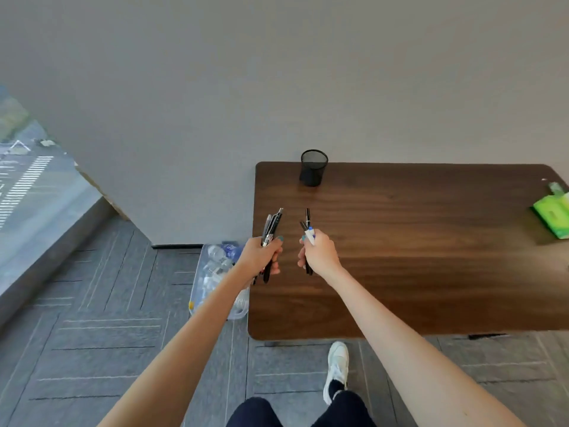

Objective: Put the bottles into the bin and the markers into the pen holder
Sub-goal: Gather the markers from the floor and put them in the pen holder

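While both hands hang over the table's left end, the head view shows the left hand with fingers clenched round a bundle of dark markers. The right hand grasps a smaller bunch. Both bunches run their long axes toward 12 o'clock. The pen holder stands upright at the far edge, at 12 o'clock from the right hand and 1 o'clock from the left, well apart from both. I judge the right hand nearer. Bottles lie in the bin on the floor, at the table's 9 o'clock.
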The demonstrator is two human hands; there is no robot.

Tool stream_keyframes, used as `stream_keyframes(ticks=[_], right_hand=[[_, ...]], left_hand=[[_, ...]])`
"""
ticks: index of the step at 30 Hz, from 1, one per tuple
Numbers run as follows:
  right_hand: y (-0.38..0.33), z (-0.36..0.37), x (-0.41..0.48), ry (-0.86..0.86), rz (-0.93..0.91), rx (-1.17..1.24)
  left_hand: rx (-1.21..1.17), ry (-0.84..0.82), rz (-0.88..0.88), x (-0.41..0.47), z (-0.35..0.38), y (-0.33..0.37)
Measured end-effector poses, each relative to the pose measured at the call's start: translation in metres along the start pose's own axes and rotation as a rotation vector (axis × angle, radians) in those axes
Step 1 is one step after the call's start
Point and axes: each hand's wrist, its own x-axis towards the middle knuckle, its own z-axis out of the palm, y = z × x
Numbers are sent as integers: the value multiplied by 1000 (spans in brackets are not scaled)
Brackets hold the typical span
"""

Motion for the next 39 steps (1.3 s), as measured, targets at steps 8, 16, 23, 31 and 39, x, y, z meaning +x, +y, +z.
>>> stream_keyframes(ticks=[8,16,23,31,39], right_hand=[[-6,-87,147,-79,-23,-112],[-48,-123,248,-95,-118,-4],[-69,-132,322,-77,-264,74],[-69,-91,365,-43,-324,306],[-61,-76,394,-12,-295,415]], left_hand=[[-82,86,-14,117,88,64],[-78,195,1,203,111,125],[-237,238,23,269,111,159],[-435,382,102,312,121,155],[-465,407,113,330,119,141]])
